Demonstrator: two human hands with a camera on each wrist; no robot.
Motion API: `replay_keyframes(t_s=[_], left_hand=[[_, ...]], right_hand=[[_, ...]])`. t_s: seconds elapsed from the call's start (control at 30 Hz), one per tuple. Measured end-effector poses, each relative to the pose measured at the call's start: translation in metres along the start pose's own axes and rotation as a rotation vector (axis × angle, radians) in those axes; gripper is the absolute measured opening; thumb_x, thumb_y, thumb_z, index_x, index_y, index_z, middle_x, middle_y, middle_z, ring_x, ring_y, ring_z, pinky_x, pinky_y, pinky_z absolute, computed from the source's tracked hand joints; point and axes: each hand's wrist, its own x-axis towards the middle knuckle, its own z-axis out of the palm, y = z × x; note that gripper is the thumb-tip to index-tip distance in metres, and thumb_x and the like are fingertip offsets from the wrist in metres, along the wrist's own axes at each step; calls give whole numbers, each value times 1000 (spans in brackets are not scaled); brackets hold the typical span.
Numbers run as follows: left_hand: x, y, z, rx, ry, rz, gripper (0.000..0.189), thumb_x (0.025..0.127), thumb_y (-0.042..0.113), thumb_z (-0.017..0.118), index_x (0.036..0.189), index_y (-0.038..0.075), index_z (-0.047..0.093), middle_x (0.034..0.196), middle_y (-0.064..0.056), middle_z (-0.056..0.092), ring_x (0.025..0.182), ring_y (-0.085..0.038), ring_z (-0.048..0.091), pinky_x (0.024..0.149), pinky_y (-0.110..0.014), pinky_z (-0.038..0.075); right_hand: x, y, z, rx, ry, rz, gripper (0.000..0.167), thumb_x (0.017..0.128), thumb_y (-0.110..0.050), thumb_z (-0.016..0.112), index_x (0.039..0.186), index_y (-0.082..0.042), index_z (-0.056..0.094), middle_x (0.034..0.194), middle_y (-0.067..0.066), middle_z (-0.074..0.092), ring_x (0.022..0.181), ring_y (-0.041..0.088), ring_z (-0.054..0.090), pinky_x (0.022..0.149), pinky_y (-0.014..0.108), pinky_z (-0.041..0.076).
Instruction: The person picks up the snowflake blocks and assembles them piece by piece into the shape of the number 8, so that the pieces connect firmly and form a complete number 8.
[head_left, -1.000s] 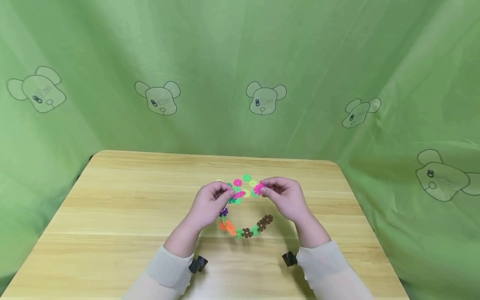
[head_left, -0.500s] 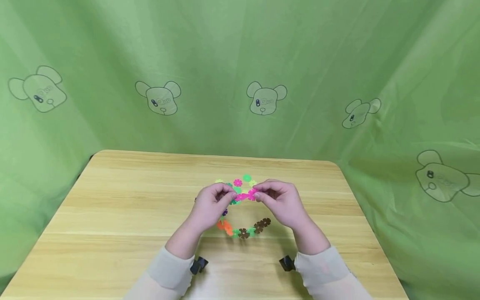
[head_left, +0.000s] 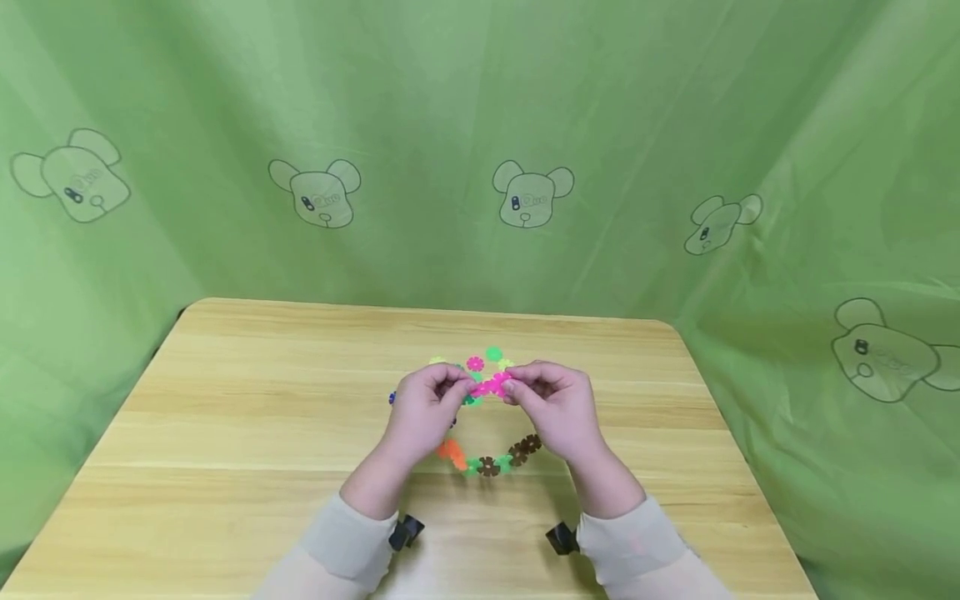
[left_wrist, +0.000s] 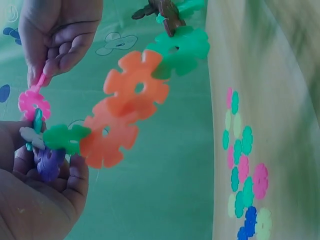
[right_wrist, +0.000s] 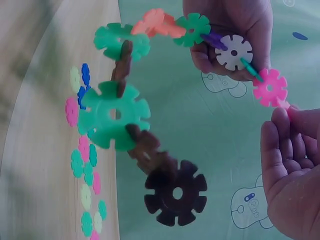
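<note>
A chain of flower-shaped plastic discs (left_wrist: pixel 117 111) is held up above the worktop (head_left: pixel 225 433), curving below both hands. Each disc is flat, with a notched rim and a round centre hole, and they join at angles. From the free end, which shows a dark brown disc (right_wrist: pixel 191 202), the colours run through brown, green, orange, purple, white and teal to pink. The left hand (head_left: pixel 423 412) has a narrow grip, holding the chain near its white disc (right_wrist: pixel 233 44); the right hand (head_left: pixel 562 412) pinches the pink end. Loose discs (left_wrist: pixel 260 181) in pink, green, pale yellow and blue lie on the worktop.
</note>
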Motion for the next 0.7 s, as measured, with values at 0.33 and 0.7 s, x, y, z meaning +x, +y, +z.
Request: replay_keyframes(t_s=[0.33,0.7], left_hand=[[2,1,3,84,-5,39,6,100,10,74,100,4,77,84,-1,67,72,-13,54,63,-24,49],[4,4,-7,110,-121,11,7,101,12,73,97,7,77,84,1,67,71,-15,59,62,-27,53]], right_hand=[[3,0,0,-37,-49,12,10,89,20,71,98,16,73,89,30,72,75,9,73,69,30,64],[19,16,-25,-68,-142,76,11,97,11,66,106,16,69,94,24,74,78,14,74,74,31,64]])
